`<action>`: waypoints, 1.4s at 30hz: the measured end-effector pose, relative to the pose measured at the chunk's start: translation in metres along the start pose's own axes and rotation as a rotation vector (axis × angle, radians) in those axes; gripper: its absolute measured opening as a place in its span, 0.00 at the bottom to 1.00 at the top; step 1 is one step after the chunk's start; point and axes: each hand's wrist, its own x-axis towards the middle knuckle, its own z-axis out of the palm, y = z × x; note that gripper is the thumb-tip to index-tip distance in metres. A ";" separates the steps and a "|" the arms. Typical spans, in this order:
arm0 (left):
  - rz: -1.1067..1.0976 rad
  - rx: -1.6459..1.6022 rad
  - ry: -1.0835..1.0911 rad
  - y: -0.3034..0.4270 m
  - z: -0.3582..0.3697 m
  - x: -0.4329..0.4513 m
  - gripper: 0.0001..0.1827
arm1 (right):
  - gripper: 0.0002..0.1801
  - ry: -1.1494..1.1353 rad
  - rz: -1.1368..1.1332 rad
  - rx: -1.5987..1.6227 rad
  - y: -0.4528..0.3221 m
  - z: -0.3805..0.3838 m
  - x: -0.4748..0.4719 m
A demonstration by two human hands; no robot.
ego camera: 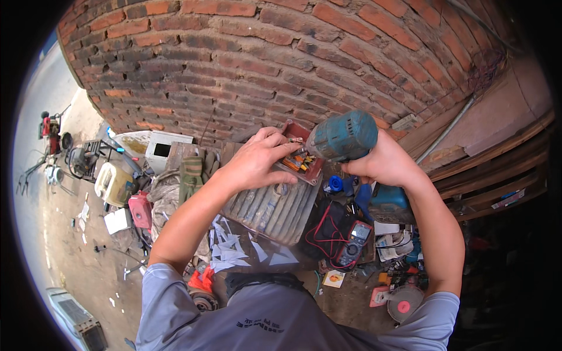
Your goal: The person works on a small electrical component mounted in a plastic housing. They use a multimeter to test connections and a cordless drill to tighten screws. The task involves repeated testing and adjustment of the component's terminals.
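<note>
My right hand (380, 164) is closed around the grip of a teal cordless power drill (347, 135), whose nose points left over a red open box (315, 172). Orange and yellow parts (297, 162) lie inside the box. My left hand (268, 160) reaches across the box's left side, thumb apart, fingertips near the drill's nose; whether they grip a small part there cannot be told. Below the hands is a ribbed, worn metal motor housing (268, 210). The drill's tip is partly hidden by my fingers and the box.
A brick wall (246, 66) rises just beyond the box. A multimeter (354, 243) with red leads lies at the right, near a blue tape roll (335, 183). Striped gloves (192, 173), paper triangles (230, 250), a yellowish jerrycan (113, 184) and a round fan-like part (405, 303) are around.
</note>
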 end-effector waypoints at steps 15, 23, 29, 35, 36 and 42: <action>-0.070 0.004 -0.026 0.003 0.003 0.001 0.39 | 0.09 -0.157 0.079 0.024 -0.017 -0.025 0.030; -0.038 -0.001 0.033 0.002 0.003 0.000 0.40 | 0.13 -0.186 0.057 -0.100 -0.020 -0.024 0.035; -0.020 0.011 0.027 0.000 0.005 0.001 0.40 | 0.09 -0.186 0.072 -0.109 -0.020 -0.025 0.038; -0.001 0.012 0.023 -0.001 0.001 0.003 0.38 | 0.11 -0.221 0.033 -0.167 -0.017 -0.024 0.043; -0.005 0.013 0.017 -0.002 0.001 0.003 0.38 | 0.10 -0.224 0.023 -0.187 -0.017 -0.023 0.043; 0.003 0.042 0.012 0.001 0.001 0.004 0.37 | 0.07 -0.189 -0.036 -0.206 -0.025 -0.019 0.039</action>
